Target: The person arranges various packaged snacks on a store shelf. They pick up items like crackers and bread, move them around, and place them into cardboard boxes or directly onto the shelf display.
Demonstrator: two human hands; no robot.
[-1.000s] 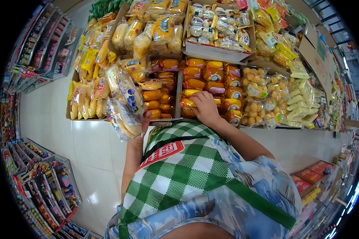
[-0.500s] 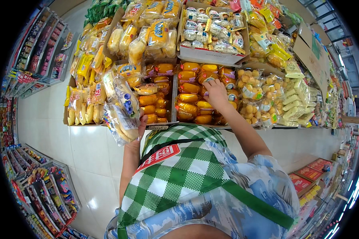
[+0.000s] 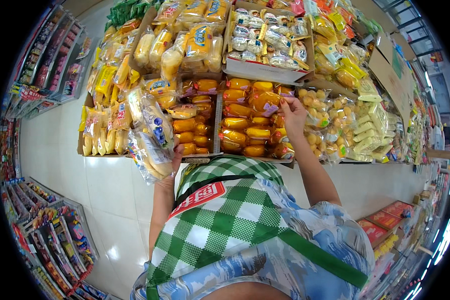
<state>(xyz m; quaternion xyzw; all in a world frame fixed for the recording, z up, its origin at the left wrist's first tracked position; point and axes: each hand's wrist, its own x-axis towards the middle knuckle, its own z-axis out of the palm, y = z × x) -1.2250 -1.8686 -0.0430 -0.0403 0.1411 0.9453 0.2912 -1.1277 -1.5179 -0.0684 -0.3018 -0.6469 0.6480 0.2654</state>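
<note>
My left hand (image 3: 177,161) is closed on clear bags of long bread rolls (image 3: 154,155), which hang beside the front edge of the display. One bag shows blue fruit printed on it. Over the middle box, my right hand (image 3: 295,117) pinches the edge of a small golden wrapped cake (image 3: 266,103) with a purple mark. That cake lies tilted above rows of similar glossy orange-gold wrapped cakes (image 3: 235,123). A grey divider (image 3: 218,122) parts these rows from more of the same cakes at the left.
A white-sided carton (image 3: 265,70) of small wrapped snacks stands behind the cakes. Bagged round cakes (image 3: 315,102) lie to the right, pale green packs (image 3: 372,130) beyond them. Bagged breads (image 3: 110,125) fill the left end. Snack shelves (image 3: 50,55) stand across the tiled floor (image 3: 110,190).
My right hand has moved right and a little nearer me, its fingers now pinching a wrapped cake that has shifted and tilted up. My left hand stays almost still with the bread bags.
</note>
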